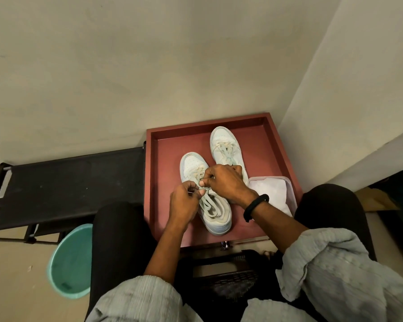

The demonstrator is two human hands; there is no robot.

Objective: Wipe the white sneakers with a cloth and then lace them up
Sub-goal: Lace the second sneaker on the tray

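2 white sneakers were set on the red tray [168,163]: the far sneaker [223,145], apparently already laced, and the near sneaker [219,221], over whose tongue both hands were gathered. The lace [206,203] was pinched between thumb and curled fingers of the left hand [184,201], and another part of it was pinched likewise by the right hand [226,182]; whether a knot had been formed between them could not be told. The cloth [272,191] was left in a clear container [291,189] at the tray's right edge, just beside the right wrist.

The shoe itself was held by nothing but the lace, so a sharp pull was judged likely to drag or tilt it on the tray. If either pinch were loosened too soon, the tension could be lost and the crossings slackened. An uneven pull was thought likely to leave 1 end short for the bow.
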